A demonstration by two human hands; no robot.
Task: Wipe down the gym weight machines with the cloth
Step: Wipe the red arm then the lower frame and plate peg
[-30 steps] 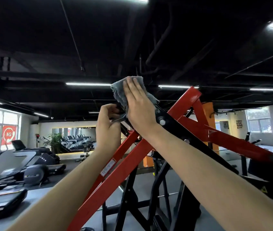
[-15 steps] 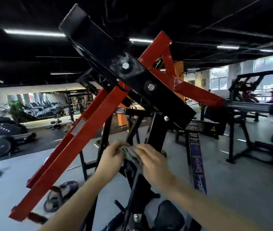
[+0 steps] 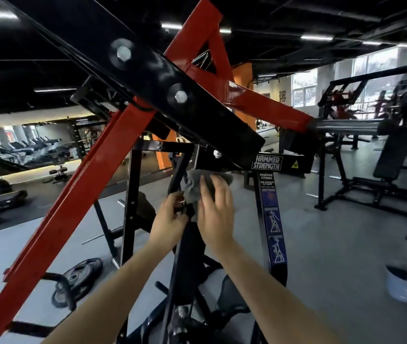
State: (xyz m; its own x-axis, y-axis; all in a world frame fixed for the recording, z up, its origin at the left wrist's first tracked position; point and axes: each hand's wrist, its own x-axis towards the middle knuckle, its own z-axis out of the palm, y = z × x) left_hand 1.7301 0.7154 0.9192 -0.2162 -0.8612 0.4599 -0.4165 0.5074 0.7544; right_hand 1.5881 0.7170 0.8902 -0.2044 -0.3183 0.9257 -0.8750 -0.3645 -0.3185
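Since only the head view is given, everything is read from it. The grey cloth (image 3: 195, 184) is pressed against the upper part of the black upright (image 3: 187, 247), just under the plate lettered Hammer Strength (image 3: 267, 162). It is held there by the right hand (image 3: 216, 214), whose fingers are laid nearly straight over the fabric so that a broad patch is kept against the metal. The left hand (image 3: 170, 219) is curled round a dark fitting on the same upright, just beside the cloth. What that fitting is cannot be told, but the hold is judged to steady the post while wiping is done. The hands are set close together, nearly touching. Overhead, the red frame beam (image 3: 78, 194) is crossed by the black lever arm (image 3: 172, 90). A weight plate (image 3: 83, 271) is seen on the floor at lower left. A pale bucket (image 3: 402, 286) is stood well apart at lower right, presumably kept for rinsing.
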